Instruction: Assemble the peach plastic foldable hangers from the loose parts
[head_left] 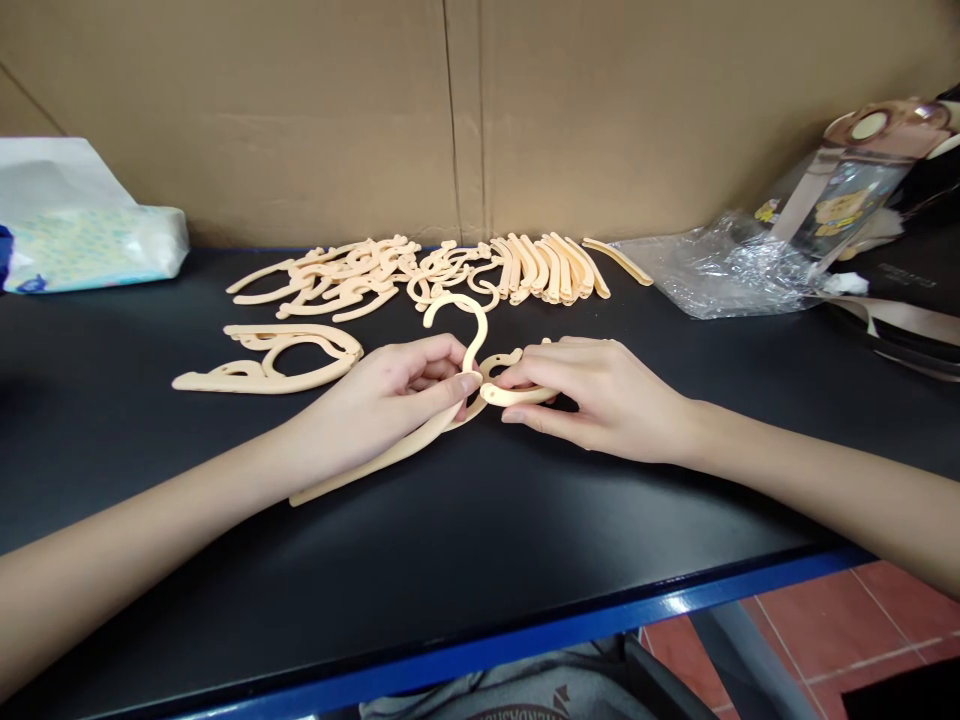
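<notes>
Cream smooth-plastic hanger w/ question-mark hook (pixel 481 325), in L hand (pixel 382 390) over black tabletop (pixel 480 560); hook base hidden by thumb. L hand pinches hanger; R hand (pixel 622 400) grips curved cream plastic piece (pixel 517 396), far end obscured. Behind: heap of curved cream plastic parts (pixel 330 280), overlapping, indiv. outlines unclear; R, crinkled transp. plastic bag (pixel 720 265).

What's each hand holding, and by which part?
Left hand: cream hook, pinched at its base. Right hand: curved cream piece, gripped just behind its exposed rounded end.
</notes>
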